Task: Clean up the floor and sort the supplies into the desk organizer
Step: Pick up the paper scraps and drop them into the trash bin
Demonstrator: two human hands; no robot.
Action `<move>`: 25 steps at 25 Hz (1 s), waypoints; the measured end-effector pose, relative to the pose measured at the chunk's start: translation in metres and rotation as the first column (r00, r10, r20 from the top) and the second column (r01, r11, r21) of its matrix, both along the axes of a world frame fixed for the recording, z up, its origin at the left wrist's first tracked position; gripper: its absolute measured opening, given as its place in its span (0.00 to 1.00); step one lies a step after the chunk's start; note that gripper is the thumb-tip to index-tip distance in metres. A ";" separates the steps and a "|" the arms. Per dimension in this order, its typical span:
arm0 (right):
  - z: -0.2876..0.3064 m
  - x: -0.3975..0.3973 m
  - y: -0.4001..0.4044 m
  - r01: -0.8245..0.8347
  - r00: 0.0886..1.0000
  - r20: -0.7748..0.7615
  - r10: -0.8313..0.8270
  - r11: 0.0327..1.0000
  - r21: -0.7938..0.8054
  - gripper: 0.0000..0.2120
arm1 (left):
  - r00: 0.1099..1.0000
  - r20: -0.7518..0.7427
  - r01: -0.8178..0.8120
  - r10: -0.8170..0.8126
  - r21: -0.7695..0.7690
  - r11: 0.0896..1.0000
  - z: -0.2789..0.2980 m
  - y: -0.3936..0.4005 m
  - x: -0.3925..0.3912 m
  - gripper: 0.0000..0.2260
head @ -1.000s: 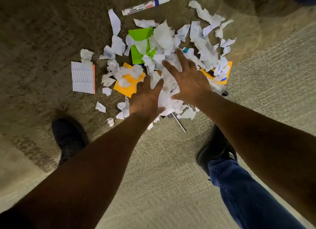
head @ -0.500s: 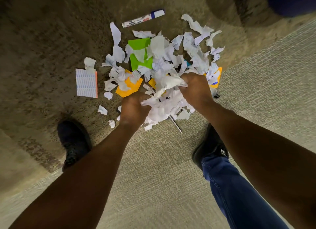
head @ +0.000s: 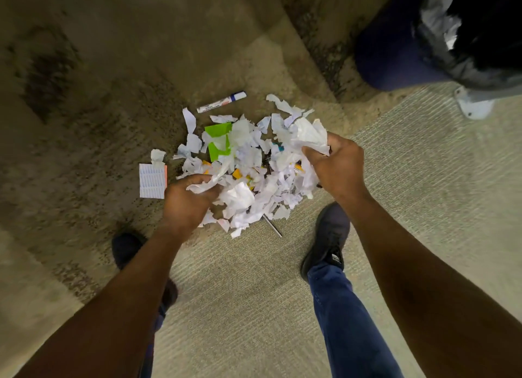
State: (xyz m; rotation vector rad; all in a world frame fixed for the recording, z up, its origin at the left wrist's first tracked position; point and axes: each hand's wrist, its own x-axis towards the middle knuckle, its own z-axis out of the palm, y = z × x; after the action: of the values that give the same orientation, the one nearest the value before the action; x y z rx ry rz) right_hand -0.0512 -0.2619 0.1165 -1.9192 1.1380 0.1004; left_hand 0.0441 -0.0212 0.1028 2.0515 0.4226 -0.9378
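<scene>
I see my left hand (head: 185,205) curled around a wad of torn white paper at the near left edge of the paper scrap pile (head: 254,180), its fingers closed into the scraps. My right hand (head: 337,165) is on the far right side of the pile, fingers bent and gripping a larger crumpled clump of white paper (head: 309,136) that sticks up past the knuckles. Between the two hands the heap lies on the carpet (head: 240,307), covering most of a green sticky note pad (head: 219,143) and some orange sticky notes (head: 238,174), of which only corners show. A whiteboard marker (head: 221,102) with a blue band lies just beyond the pile, apart from it. A small lined notepad (head: 152,181) with an orange edge sits flat to the left of the heap, just beside my left hand. A thin dark pen or pencil (head: 272,226) pokes out from under the near edge of the scraps; I cannot tell which it is. A dark bin with a black liner (head: 423,38) stands at the upper right, well apart from the pile. My shoes (head: 329,236) stand on either side, near the heap.
</scene>
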 end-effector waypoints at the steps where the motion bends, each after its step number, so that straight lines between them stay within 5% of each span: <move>1: 0.014 0.007 -0.009 0.072 0.996 0.042 -0.073 0.997 0.019 0.10 | 1.000 0.010 0.021 -0.021 -0.010 1.000 0.008 -0.008 0.005 0.06; 7: 0.084 0.041 -0.087 0.279 0.929 0.273 -0.250 0.958 -0.071 0.12 | 0.995 0.035 0.096 -0.097 0.010 0.995 0.042 -0.052 0.030 0.07; 11: 0.107 0.047 -0.171 0.397 0.899 0.322 -0.297 0.864 -0.311 0.12 | 0.991 0.028 0.129 -0.130 0.027 0.991 0.061 -0.084 0.034 0.07; 16: 0.079 0.037 -0.269 0.318 0.942 0.064 -0.330 0.814 -0.486 0.13 | 0.970 0.091 0.231 -0.226 -0.050 0.972 0.085 -0.138 0.028 0.07; 20: 0.054 0.032 -0.305 0.153 0.942 -0.257 -0.216 0.957 -0.246 0.28 | 0.976 0.100 0.213 -0.196 -0.200 0.956 0.110 -0.193 0.026 0.07; 22: 0.050 0.024 -0.308 0.092 0.946 -0.283 -0.156 0.970 -0.225 0.27 | 0.980 0.104 0.196 -0.171 -0.319 0.927 0.125 -0.233 0.025 0.08; 25: 0.054 -0.002 -0.290 0.155 0.973 -0.084 -0.215 0.877 -0.455 0.17 | 0.970 0.187 0.221 -0.152 -0.436 0.872 0.145 -0.301 0.025 0.09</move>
State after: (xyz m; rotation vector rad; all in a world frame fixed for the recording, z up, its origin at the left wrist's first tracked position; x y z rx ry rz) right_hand -0.0534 -0.5524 0.1707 -2.2123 1.5338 -0.1561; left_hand 0.0692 -0.3218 0.2479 1.7281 -0.0800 -0.8909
